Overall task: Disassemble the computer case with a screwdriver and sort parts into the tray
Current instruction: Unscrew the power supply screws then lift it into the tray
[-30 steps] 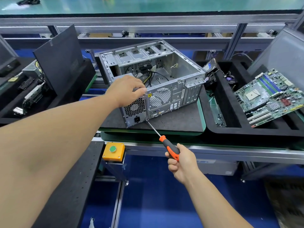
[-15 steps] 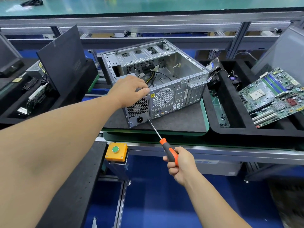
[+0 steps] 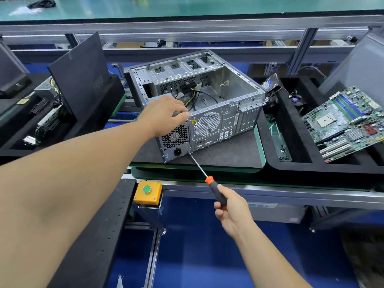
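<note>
With the left hand (image 3: pixel 166 116) still gripping the computer case (image 3: pixel 199 104), the right hand (image 3: pixel 232 208) is keeping the clenched screwdriver (image 3: pixel 204 174) on a lower rear screw, so loosening is probably continuing.

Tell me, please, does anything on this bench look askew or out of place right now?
The motherboard in the black tray on the right lies tilted, propped across the compartment walls instead of flat in a slot. The computer case lies on its side, skewed on its mat, though that suits the screwdriver work. Nothing looks spilled or broken.
</note>
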